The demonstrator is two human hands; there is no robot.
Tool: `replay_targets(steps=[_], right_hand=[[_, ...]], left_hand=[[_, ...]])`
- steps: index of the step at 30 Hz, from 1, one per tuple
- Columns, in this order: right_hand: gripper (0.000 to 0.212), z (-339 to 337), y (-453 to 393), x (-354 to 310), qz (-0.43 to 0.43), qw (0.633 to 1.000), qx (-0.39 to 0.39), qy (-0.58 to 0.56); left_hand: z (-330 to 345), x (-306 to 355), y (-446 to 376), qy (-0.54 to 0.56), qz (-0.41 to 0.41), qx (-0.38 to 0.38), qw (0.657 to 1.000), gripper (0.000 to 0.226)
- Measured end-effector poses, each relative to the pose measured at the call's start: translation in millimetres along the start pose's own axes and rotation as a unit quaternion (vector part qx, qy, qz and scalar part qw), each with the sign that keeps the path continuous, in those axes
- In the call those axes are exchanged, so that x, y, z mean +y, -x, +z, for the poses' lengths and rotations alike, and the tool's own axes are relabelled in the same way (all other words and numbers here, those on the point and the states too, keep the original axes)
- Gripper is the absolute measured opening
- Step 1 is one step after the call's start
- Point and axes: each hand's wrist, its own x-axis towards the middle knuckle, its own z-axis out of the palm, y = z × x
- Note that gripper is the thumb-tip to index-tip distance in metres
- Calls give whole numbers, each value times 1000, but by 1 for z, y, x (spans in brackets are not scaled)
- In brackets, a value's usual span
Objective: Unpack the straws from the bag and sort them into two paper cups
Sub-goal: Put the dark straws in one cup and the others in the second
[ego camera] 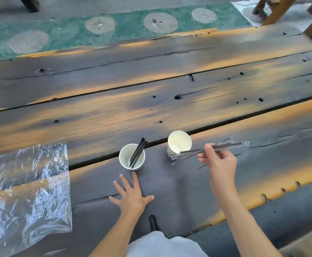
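Note:
Two white paper cups stand on the dark wooden table. The left cup [132, 157] holds several black straws [138, 152] leaning toward its far rim. The right cup [179, 142] looks empty inside. My right hand [218, 160] pinches a blurred bundle of black straws [192, 152] lying almost level, their left tips just in front of the right cup's base. My left hand [131, 196] rests flat on the table with fingers spread, just in front of the left cup and holding nothing. The clear plastic bag [31, 190] lies flat at the left.
The table [151, 108] is made of wide planks with gaps, knots and holes. Beyond its far edge is a green patterned floor [114, 28] and wooden chair legs [274, 10] at the top right. A grey bench edge [262, 232] runs along the near right.

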Motion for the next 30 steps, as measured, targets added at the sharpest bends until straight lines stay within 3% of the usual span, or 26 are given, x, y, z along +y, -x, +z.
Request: replay_targets(steps=[7, 18, 23, 26, 30], right_hand=[[15, 16, -23, -15, -66, 996, 49, 22], [15, 52, -52, 34, -50, 968, -65, 238], [7, 54, -58, 35, -53, 955, -99, 275], [15, 51, -60, 31, -62, 950, -102, 288], [46, 40, -54, 30, -50, 963, -80, 252]], left_hand=[[3, 2, -4, -18, -11, -2, 1000, 123], [3, 3, -6, -30, -16, -7, 999, 125], [3, 3, -6, -26, -16, -5, 1000, 125], [2, 2, -5, -22, -14, -6, 1000, 124], [2, -1, -5, -4, -5, -5, 1000, 117]])
